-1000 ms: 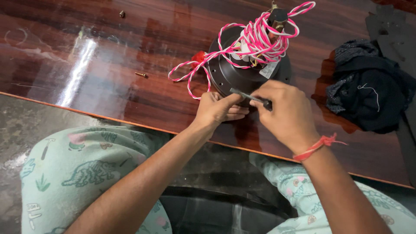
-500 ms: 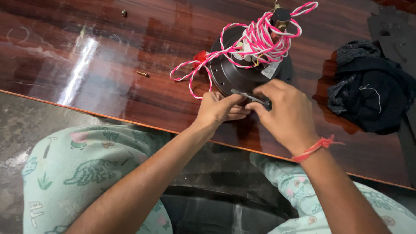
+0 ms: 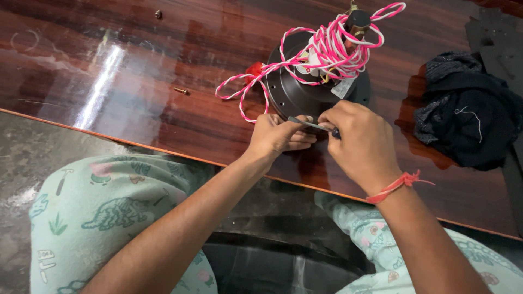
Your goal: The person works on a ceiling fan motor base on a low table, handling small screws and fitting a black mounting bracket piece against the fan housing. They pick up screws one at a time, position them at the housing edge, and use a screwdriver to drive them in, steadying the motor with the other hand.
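A round black fan motor (image 3: 305, 92) stands on a glossy dark wooden tabletop (image 3: 136, 65), with pink-and-white twisted wires (image 3: 327, 49) piled on top and looping down its left side. My right hand (image 3: 359, 144) grips a thin dark metal tool (image 3: 308, 123) whose tip points left at the motor's near edge. My left hand (image 3: 278, 136) pinches the tool's tip against the motor's lower rim. A red thread band circles my right wrist.
A crumpled dark cloth (image 3: 468, 114) lies to the right of the motor. A small brass screw (image 3: 181, 91) rests on the table to the left, another small fastener (image 3: 158, 14) sits near the far edge. My knees in patterned light-green trousers (image 3: 109, 207) are below the table edge.
Both hands stay at the motor's near edge with only slight shifts of the fingers and tool. The view has shifted slightly.
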